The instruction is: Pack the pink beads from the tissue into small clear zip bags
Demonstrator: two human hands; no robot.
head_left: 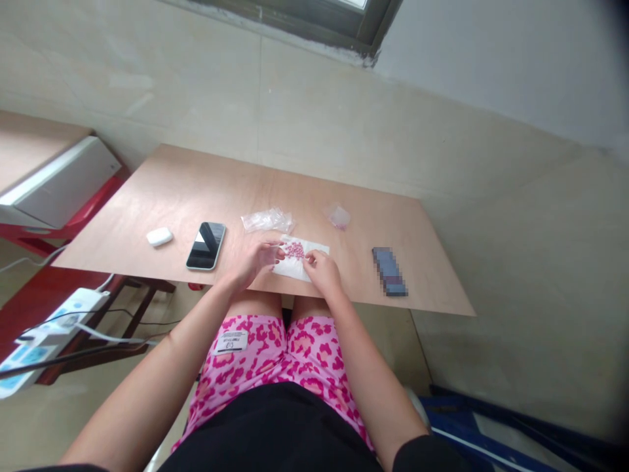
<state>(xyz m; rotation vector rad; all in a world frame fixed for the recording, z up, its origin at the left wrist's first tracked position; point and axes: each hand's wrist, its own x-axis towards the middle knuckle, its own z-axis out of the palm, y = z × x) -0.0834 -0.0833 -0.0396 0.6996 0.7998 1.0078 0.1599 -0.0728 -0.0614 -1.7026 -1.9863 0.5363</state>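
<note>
Several small pink beads (pixel 295 250) lie in a loose cluster on a white sheet (pixel 296 269) near the table's front edge. My left hand (pixel 259 259) is at the left side of this sheet, its fingers curved and apart beside the beads. At the right side, my right hand (pixel 322 267) has thumb and fingertips pinched together close to the cluster. Whatever may be between those fingertips is too small to make out. Just behind the sheet lies a crumpled clear plastic bag (pixel 268 220). A smaller clear bag (pixel 339 216) with some pink in it sits farther right.
On the wooden tabletop (pixel 383 216), a phone (pixel 206 246) and a white rounded case (pixel 160 237) lie to the left. A dark, pixelated phone-like slab (pixel 390 271) is at the right. A power strip (pixel 54 331) with cables is beyond the left edge. A wall stands behind.
</note>
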